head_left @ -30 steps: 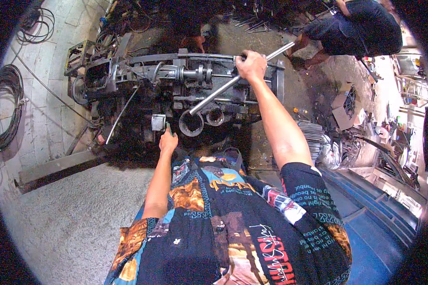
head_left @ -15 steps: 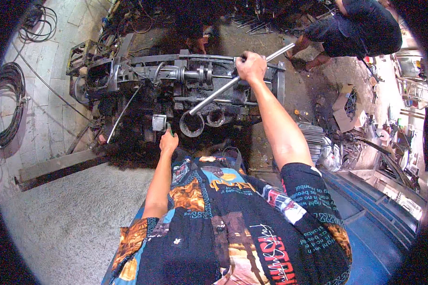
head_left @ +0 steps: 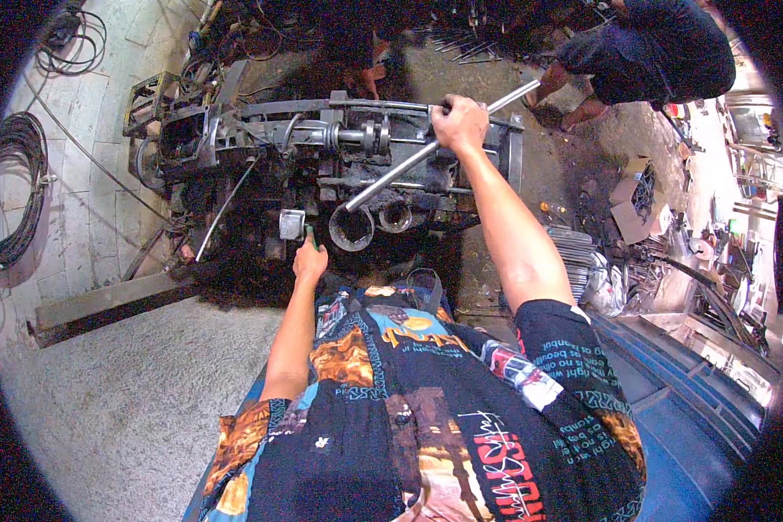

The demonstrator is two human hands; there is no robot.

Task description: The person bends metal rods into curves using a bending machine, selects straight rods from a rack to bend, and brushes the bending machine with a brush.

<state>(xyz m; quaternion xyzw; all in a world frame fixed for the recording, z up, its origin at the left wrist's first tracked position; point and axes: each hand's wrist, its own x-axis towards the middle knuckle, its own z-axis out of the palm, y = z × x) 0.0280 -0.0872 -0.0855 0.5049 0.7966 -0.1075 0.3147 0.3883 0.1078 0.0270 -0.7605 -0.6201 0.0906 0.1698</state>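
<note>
My right hand is closed around a long, bright metal rod. The rod slants over a dark, greasy machine, its lower end at the mouth of a round metal ring. A smaller ring sits just right of that one. My left hand is low at the machine's near side, fingers curled around what looks like a small green handle. Most of that handle is hidden by the fingers. Beside it is a grey metal block.
Another person is at the far right, near the rod's upper end. A coiled black cable lies at left, and a steel beam lies near the machine. An open cardboard box and scrap metal are at right, above a blue metal surface.
</note>
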